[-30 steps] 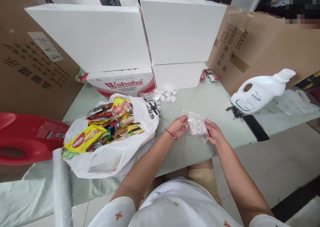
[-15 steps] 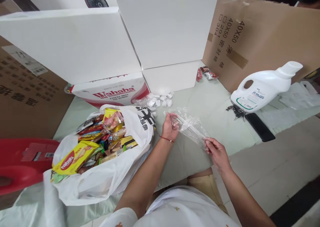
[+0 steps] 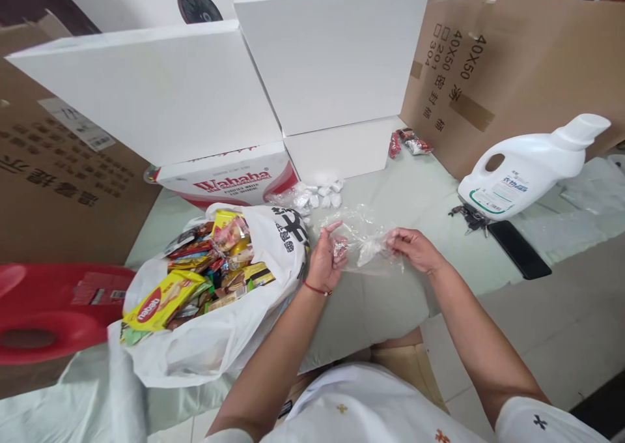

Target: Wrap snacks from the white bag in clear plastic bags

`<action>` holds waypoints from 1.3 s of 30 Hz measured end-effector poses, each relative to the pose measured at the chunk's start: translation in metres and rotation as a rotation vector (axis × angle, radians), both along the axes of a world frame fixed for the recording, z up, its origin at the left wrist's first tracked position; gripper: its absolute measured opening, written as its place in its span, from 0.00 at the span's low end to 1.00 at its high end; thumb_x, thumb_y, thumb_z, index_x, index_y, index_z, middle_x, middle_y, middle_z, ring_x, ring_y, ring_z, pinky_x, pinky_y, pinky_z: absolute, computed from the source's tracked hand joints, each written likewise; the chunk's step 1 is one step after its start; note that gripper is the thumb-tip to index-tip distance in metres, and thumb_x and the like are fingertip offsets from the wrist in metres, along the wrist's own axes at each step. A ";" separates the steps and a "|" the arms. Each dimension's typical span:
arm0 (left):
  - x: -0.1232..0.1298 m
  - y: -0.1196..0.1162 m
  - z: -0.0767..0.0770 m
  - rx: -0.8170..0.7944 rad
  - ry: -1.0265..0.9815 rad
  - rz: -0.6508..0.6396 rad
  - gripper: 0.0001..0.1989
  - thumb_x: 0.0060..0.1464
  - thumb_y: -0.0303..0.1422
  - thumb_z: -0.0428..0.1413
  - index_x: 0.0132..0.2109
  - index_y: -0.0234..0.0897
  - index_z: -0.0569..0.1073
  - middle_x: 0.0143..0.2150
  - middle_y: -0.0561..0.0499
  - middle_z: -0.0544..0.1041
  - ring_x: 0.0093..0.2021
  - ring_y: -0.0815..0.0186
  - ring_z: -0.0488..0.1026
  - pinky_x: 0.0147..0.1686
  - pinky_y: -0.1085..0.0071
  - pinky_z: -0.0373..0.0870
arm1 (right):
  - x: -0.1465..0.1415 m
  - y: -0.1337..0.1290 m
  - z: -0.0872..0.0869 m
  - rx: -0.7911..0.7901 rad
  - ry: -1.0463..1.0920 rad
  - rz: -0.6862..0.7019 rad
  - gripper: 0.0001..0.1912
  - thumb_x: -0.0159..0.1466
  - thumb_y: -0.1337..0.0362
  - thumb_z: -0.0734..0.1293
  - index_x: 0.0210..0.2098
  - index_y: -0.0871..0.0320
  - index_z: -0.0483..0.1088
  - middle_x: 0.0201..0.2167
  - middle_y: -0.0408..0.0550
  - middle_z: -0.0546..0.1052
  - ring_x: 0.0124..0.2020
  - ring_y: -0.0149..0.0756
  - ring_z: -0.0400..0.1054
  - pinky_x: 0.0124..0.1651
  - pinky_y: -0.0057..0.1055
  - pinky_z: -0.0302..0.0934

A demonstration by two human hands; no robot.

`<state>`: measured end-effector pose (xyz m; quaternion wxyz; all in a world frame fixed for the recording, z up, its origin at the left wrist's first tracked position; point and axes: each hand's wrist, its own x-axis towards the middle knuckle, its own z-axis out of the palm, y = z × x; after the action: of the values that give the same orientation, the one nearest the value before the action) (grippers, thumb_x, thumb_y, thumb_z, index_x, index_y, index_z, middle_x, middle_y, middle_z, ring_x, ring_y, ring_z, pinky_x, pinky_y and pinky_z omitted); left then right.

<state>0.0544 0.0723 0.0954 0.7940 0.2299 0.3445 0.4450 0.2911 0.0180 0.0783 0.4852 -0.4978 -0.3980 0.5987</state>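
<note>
Between my hands, over the table, is a clear plastic bag (image 3: 359, 225) with a small white item (image 3: 370, 251) in or behind its film. My left hand (image 3: 328, 257) is closed on the bag's left side, its index finger pointing outward. With thumb and fingers pinched, my right hand (image 3: 415, 247) grips the right end of the bag. Just beyond my left hand lie several small white wrapped pieces (image 3: 325, 195) with crumpled clear film. A white carrier bag (image 3: 195, 365) full of packaged snacks, a yellow packet (image 3: 163, 300) on top, stands left of my left forearm.
White boxes (image 3: 332, 52) and a Wahaha carton (image 3: 229, 185) wall off the back, with brown cardboard (image 3: 527, 71) at the sides. A detergent bottle (image 3: 522, 169), keys (image 3: 471, 218) and a phone (image 3: 520, 249) are on the right. Red-wrapped pieces (image 3: 410, 142) lie behind; a red container (image 3: 58, 306) stands left.
My right hand has moved up and slightly left, turning the bag from a slant to nearly level. A small white item now shows in the film. The view has shifted slightly.
</note>
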 end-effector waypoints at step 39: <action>0.090 -0.080 -0.025 1.159 1.418 -0.084 0.25 0.55 0.55 0.59 0.45 0.37 0.75 0.47 0.36 0.74 0.53 0.46 0.67 0.53 0.49 0.60 | 0.024 0.059 -0.011 -0.244 -0.136 -0.213 0.12 0.57 0.62 0.73 0.26 0.57 0.66 0.25 0.44 0.78 0.14 0.21 0.51 0.14 0.22 0.39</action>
<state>0.1442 -0.0074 0.0708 0.1727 0.8239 0.4653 0.2735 0.3151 0.0767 0.0671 0.4539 -0.6316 -0.2993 0.5527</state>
